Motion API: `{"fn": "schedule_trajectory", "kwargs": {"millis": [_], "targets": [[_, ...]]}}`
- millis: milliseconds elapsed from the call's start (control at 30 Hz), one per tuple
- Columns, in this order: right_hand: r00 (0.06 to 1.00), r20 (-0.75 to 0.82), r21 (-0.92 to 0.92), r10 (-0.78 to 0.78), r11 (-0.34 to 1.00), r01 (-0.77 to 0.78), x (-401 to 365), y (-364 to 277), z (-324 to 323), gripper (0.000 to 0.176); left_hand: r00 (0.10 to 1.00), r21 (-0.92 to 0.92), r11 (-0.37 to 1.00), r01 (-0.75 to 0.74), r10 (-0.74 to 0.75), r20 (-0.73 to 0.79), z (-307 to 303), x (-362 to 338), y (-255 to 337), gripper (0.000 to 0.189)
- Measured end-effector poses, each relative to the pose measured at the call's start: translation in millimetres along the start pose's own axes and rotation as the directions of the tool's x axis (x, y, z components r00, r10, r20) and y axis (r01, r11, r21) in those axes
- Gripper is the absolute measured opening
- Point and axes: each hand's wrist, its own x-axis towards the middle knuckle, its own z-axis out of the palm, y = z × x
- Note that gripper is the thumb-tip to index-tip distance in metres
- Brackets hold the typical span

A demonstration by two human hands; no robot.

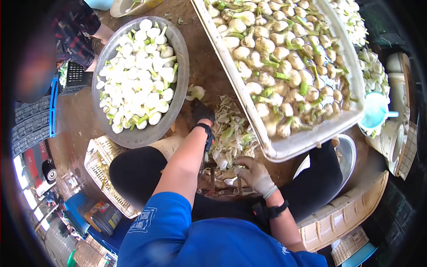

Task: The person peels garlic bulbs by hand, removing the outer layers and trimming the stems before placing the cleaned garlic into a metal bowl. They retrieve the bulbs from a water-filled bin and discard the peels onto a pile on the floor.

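My left hand (202, 113), in a dark glove, reaches forward beside the rim of a large grey tub (181, 100) heaped with trimmed white garlic bulbs (138, 75). Just past its fingertips is a pale bulb with a green stem (195, 92); the fingers themselves are hidden. My right hand (258, 175), in a pale glove, is low in front of my body with its fingers curled closed. A narrow strip shows below those fingers, and I cannot tell what it is. A small white bulb (231, 181) lies just left of them.
A big white tray (293, 151) of wet, untrimmed bulbs stands at the upper right. Peelings and leaves (231, 133) are piled between tub and tray. A cream crate (95, 160) stands left of my knee, and a light-blue strainer (373, 111) at the far right. Another person's sleeve (86, 18) shows upper left.
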Motion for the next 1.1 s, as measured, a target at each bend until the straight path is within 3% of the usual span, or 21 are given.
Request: {"fn": "schedule_trajectory", "kwargs": {"millis": [167, 200, 267, 300, 333, 367, 467, 500, 533, 600, 633, 667, 700, 733, 800, 833, 867, 933, 1000, 1067, 1100], "targets": [[1.0, 0.013, 0.119, 0.021, 0.993, -0.022, 11.6, 6.4, -1.2, 0.031, 0.993, 0.554, 0.832, 0.03, 0.037, -0.11, -7.7, 56.1, 32.5, 0.088], [1.0, 0.005, 0.099, 0.027, 0.995, -0.028, 12.7, 9.9, 0.8, 0.032, 0.995, 0.559, 0.829, 0.028, 0.032, -0.097, 60.8, 149.5, -25.0, 0.088], [0.999, 0.002, 0.084, 0.048, 0.995, -0.048, 14.2, 16.8, 5.3, 0.033, 0.789, 0.422, 0.904, 0.068, 0.21, -0.578, 161.3, 282.7, -155.8, 0.079], [1.0, -0.014, 0.092, 0.028, 0.995, -0.026, 15.8, 21.7, 8.2, 0.033, 0.796, 0.428, 0.901, 0.065, 0.212, -0.568, 136.8, 264.5, -128.1, 0.079], [0.999, -0.032, 0.101, 0.008, 0.995, -0.005, 16.0, 25.0, 10.5, 0.033, 0.971, 0.387, 0.922, -0.031, 0.119, -0.206, 96.8, 230.9, -98.2, 0.071], [0.999, -0.033, 0.106, 0.018, 0.994, -0.015, 17.1, 26.1, 11.5, 0.033, 0.98, 0.311, 0.945, -0.099, 0.038, 0.196, 50.6, 193.0, -87.7, 0.064], [0.999, -0.037, 0.11, -0.029, 0.993, 0.033, 26.7, 21.6, 9.4, 0.034, 0.894, 0.246, 0.934, -0.258, 0.134, 0.428, 51.3, 142.2, -83.0, 0.046], [0.999, -0.019, 0.212, 0.046, 0.976, -0.041, 29.7, 16.0, 7.5, 0.034, 0.858, -0.179, 0.979, -0.102, 0.178, 0.482, 40.8, 100.5, -77.8, 0.042], [0.993, 0.003, 0.311, 0.116, 0.944, -0.111, 29.4, 11.8, 6.3, 0.034, 0.826, -0.557, 0.825, 0.098, 0.245, 0.508, 18.5, 45.1, -60.5, 0.039], [0.991, -0.044, 0.32, 0.127, 0.941, -0.106, 20.4, 18.4, 10.8, 0.035, 0.819, -0.734, 0.608, -0.302, 0.56, 0.126, -36.9, -59.0, -6.9, 0.044], [0.996, -0.039, 0.372, 0.081, 0.926, -0.061, 23.6, 17.4, 8.0, 0.036, 0.799, -0.914, 0.32, 0.25, 0.465, 0.382, -63.0, -78.3, -1.0, 0.047], [0.999, -0.033, 0.423, 0.031, 0.906, -0.014, 26.1, 14.1, 4.6, 0.037, 0.641, -0.697, -0.075, 0.713, 0.473, 0.605, -81.9, -92.6, 0.3, 0.05], [1.0, -0.015, 0.452, -0.013, 0.892, 0.019, 24.8, 7.8, 1.0, 0.046, 0.722, -0.732, -0.185, 0.655, 0.439, 0.535, -87.2, -108.8, 5.2, 0.053], [0.999, -0.02, 0.453, -0.028, 0.891, 0.034, 22.0, -6.7, -4.7, 0.046, 0.75, -0.859, -0.097, 0.504, 0.542, 0.379, -97.1, -122.8, -1.5, 0.046], [0.992, 0.005, 0.835, -0.124, 0.546, 0.064, 14.9, -41.8, -13.4, 0.054, 0.739, -0.941, 0.321, 0.109, 0.607, 0.293, -134.6, -156.3, 16.8, 0.046], [0.986, -0.047, 0.874, -0.158, 0.471, 0.117, 14.0, -51.6, -11.2, 0.058, 0.649, -0.939, 0.342, -0.026, 0.72, 0.244, -151.1, -164.5, 23.8, 0.064], [0.989, 0.042, 0.844, -0.141, 0.534, 0.04, 21.1, -47.3, -13.3, 0.053, 0.647, -0.938, 0.345, -0.039, 0.724, 0.239, -163.4, -178.1, 29.0, 0.064], [0.975, 0.215, 0.685, -0.063, 0.721, -0.105, 13.7, -81.7, -34.8, 0.04, 0.57, -0.775, 0.363, -0.517, 0.821, 0.004, -180.3, -204.3, 35.6, 0.097], [0.985, 0.164, 0.812, -0.054, 0.575, -0.103, 3.9, -105.7, -27.7, 0.025, 0.468, -0.63, 0.34, -0.698, 0.882, -0.043, -186.4, -214.0, 31.4, 0.115], [0.946, -0.224, 0.76, -0.234, 0.565, 0.32, 1.2, -110.3, -15.3, 0.021, 0.616, -0.698, 0.364, -0.617, 0.775, -0.141, -182.0, -235.0, 35.7, 0.113], [0.904, -0.337, 0.638, -0.263, 0.642, 0.424, -2.2, -115.5, -14.0, 0.018, 0.541, -0.554, 0.313, -0.772, 0.781, -0.313, -175.7, -237.5, 33.7, 0.101]]}}
